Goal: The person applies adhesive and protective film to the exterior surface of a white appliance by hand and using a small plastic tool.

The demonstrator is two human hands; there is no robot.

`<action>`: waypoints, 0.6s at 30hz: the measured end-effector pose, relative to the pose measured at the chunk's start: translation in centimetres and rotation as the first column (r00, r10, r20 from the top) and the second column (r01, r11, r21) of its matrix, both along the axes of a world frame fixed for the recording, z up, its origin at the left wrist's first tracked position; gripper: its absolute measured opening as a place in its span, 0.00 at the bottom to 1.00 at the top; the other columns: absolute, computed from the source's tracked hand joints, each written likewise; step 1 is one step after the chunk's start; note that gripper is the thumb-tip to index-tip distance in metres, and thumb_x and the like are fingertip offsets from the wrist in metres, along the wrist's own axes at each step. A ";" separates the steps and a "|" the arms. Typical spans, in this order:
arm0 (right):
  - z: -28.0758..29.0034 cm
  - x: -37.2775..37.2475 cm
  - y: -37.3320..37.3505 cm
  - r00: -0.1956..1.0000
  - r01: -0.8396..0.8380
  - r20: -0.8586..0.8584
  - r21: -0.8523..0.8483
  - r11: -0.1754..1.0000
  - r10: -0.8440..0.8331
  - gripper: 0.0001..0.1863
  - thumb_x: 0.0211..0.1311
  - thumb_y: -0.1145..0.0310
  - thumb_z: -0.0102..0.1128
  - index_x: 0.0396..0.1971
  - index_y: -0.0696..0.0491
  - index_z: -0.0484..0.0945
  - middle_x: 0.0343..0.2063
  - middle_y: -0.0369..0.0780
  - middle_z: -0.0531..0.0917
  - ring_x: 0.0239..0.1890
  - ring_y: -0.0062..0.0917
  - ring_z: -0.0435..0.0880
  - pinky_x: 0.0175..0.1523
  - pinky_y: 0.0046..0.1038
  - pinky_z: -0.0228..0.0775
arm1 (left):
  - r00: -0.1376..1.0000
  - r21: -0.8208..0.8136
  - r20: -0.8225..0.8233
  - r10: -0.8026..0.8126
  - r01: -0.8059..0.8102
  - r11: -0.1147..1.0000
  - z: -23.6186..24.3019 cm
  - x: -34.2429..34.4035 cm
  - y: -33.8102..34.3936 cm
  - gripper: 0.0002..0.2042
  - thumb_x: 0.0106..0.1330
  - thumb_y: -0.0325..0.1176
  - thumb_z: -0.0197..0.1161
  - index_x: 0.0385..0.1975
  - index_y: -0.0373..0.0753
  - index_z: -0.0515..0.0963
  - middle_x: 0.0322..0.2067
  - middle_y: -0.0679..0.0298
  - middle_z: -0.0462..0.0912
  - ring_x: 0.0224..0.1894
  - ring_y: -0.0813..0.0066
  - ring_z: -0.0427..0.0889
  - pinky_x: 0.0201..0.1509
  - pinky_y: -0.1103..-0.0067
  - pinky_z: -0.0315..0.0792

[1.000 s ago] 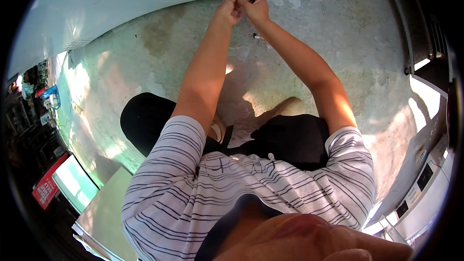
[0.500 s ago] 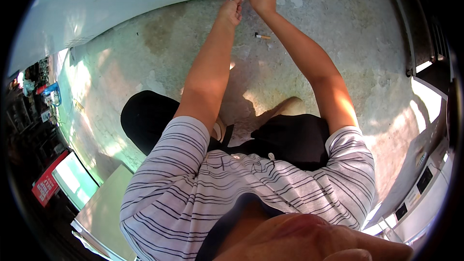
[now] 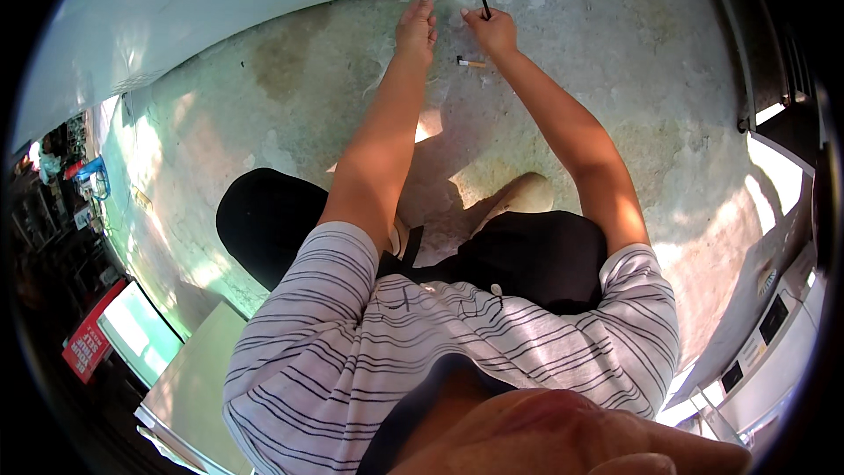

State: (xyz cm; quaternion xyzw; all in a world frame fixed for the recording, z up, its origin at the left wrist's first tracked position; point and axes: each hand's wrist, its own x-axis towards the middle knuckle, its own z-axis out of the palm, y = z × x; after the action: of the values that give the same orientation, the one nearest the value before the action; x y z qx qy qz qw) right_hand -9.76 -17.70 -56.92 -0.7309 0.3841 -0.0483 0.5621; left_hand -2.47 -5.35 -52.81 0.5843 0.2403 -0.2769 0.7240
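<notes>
I am crouched on a stained concrete floor (image 3: pixel 615 79), both arms stretched forward. My left hand (image 3: pixel 416 28) rests flat near the corner of a large white panel (image 3: pixel 220 0), fingertips touching its edge. My right hand (image 3: pixel 492 26) pinches a thin dark pen-like tool (image 3: pixel 485 7), its tip pointing up toward the panel's corner. A short stick-like object with a dark end (image 3: pixel 470 62) lies on the floor just below my right hand.
A pale flat box (image 3: pixel 189 387) and a red-framed board (image 3: pixel 105 339) lie at the lower left. Cluttered items (image 3: pixel 66 185) line the far left. White appliances (image 3: pixel 774 343) stand at the lower right. A dark doorway frame (image 3: pixel 774 53) is on the right.
Both hands have come down slightly from the panel's edge and moved apart. The right hand now holds the dark tool upright, away from the left hand.
</notes>
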 end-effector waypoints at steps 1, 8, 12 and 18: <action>0.0 0.6 -0.2 1.000 0.005 0.027 -0.017 1.000 -0.005 0.17 0.52 0.54 0.71 0.23 0.55 0.83 0.19 0.33 0.82 0.22 0.16 0.76 0.30 0.23 0.67 | 0.999 0.039 0.043 0.001 -0.003 0.999 0.2 0.9 -0.4 0.20 0.58 0.44 0.71 0.46 0.43 0.77 0.34 0.70 0.80 0.32 0.83 0.71 0.34 0.83 0.66; 0.8 3.2 -0.3 0.978 -0.029 0.206 0.088 0.996 0.011 0.17 0.47 0.52 0.73 0.30 0.50 0.86 0.26 0.33 0.85 0.29 0.20 0.82 0.37 0.25 0.72 | 0.921 0.180 0.383 0.067 -0.145 0.973 -2.0 3.5 -1.5 0.18 0.58 0.37 0.72 0.44 0.35 0.78 0.37 0.65 0.82 0.40 0.77 0.77 0.41 0.77 0.71; 2.3 4.5 0.6 0.978 -0.059 0.201 0.061 0.996 0.045 0.16 0.50 0.55 0.73 0.31 0.52 0.86 0.25 0.32 0.84 0.28 0.16 0.79 0.35 0.22 0.69 | 0.873 0.192 0.488 0.004 -0.111 0.975 -2.6 3.9 -0.9 0.14 0.59 0.34 0.70 0.40 0.33 0.78 0.35 0.64 0.82 0.37 0.76 0.78 0.41 0.77 0.71; 2.4 6.3 2.4 0.967 0.053 0.224 0.277 0.959 -0.118 0.15 0.49 0.58 0.74 0.28 0.54 0.86 0.25 0.31 0.83 0.28 0.15 0.76 0.34 0.22 0.67 | 0.905 0.180 0.423 -0.044 -0.036 0.983 0.0 3.3 -1.2 0.14 0.58 0.33 0.67 0.41 0.34 0.78 0.40 0.63 0.81 0.43 0.71 0.75 0.49 0.73 0.68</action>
State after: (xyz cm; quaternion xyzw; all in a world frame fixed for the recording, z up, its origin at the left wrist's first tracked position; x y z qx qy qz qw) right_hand -3.41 -15.29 -54.54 -0.6194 0.3482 -0.1078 0.6953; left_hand 0.83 -6.52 -52.85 0.6954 0.1000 -0.1211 0.7013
